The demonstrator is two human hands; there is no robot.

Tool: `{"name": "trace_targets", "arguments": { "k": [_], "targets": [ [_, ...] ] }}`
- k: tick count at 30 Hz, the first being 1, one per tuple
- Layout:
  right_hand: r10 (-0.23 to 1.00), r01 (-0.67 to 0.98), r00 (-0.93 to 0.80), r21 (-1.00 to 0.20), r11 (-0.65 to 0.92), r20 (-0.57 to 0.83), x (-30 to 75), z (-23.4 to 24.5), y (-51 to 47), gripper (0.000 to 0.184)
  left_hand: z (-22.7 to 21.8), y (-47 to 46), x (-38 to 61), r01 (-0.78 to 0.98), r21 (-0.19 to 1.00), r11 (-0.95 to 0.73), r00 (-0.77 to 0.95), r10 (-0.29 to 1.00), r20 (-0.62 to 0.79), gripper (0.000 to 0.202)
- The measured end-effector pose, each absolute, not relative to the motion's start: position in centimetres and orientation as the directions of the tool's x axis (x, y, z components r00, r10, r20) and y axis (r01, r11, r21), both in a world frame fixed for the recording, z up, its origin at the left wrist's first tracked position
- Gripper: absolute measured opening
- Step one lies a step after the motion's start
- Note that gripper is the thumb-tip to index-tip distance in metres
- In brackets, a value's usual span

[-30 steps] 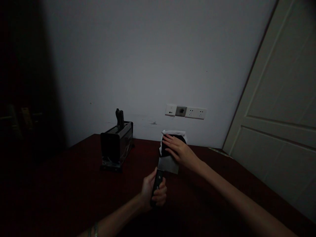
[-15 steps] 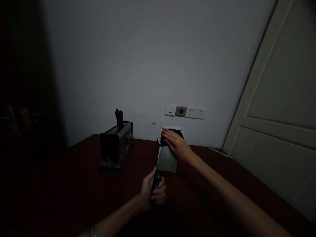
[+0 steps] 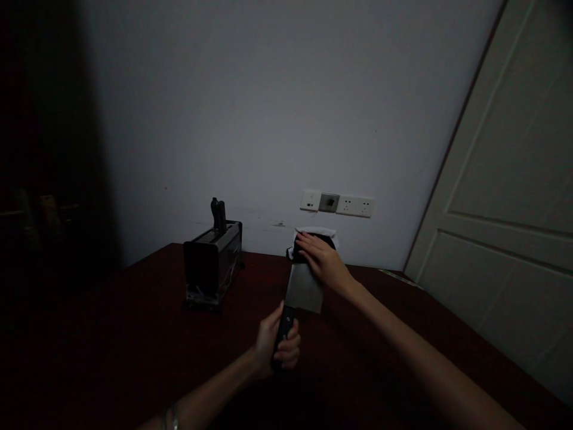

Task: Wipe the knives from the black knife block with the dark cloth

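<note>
My left hand (image 3: 276, 343) is wrapped round the black handle of a cleaver (image 3: 302, 288), whose broad steel blade points away from me over the dark red table (image 3: 134, 346). My right hand (image 3: 323, 261) presses a black and white cloth (image 3: 317, 237) flat against the far end of the blade, fingers stretched over it.
A metal knife block (image 3: 211, 260) with a dark knife handle (image 3: 218, 215) sticking up stands at the back left of the table. Wall sockets (image 3: 338, 203) sit behind the cloth. A pale door (image 3: 510, 197) is on the right. The left side is in darkness.
My right hand and the cloth have slid along the blade from near the handle toward its far end. The cleaver and my left hand have hardly moved.
</note>
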State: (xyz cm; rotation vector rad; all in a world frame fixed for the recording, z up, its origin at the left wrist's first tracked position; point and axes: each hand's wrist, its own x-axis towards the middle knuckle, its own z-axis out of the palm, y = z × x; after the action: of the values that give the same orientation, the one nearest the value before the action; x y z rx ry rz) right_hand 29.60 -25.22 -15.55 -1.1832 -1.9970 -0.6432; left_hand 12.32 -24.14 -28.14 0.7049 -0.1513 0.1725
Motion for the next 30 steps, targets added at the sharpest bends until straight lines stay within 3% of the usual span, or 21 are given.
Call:
{"name": "trace_targets", "arguments": {
  "k": [5, 10, 13, 20, 30],
  "targets": [
    [0.533, 0.896, -0.272, 0.009, 0.443, 0.801, 29.0, -17.6, -26.1, 0.034, -27.8, -23.9, 12.1, -0.231, 0.621, 0.749, 0.972, 0.143, 0.188, 0.056],
    [0.587, 0.848, -0.382, 0.018, 0.53, 0.714, 26.7, -21.4, -29.0, 0.039, -27.9, -23.3, 12.1, -0.283, 0.592, 0.755, 0.959, 0.203, 0.199, 0.054],
    [0.577, 0.841, -0.395, 0.029, 0.54, 0.715, 27.7, -20.4, -28.5, 0.039, -27.9, -23.4, 12.0, -0.274, 0.603, 0.749, 0.96, 0.18, 0.212, 0.053],
    [0.474, 0.911, -0.197, -0.018, 0.412, 0.858, 32.2, -15.9, -25.8, 0.031, -27.4, -24.0, 11.9, -0.221, 0.623, 0.75, 0.972, 0.112, 0.209, 0.055],
    [0.588, 0.845, -0.38, 0.009, 0.535, 0.714, 27.8, -22.0, -30.1, 0.04, -27.2, -23.2, 11.8, -0.275, 0.575, 0.77, 0.959, 0.182, 0.216, 0.059]
  ]
}}
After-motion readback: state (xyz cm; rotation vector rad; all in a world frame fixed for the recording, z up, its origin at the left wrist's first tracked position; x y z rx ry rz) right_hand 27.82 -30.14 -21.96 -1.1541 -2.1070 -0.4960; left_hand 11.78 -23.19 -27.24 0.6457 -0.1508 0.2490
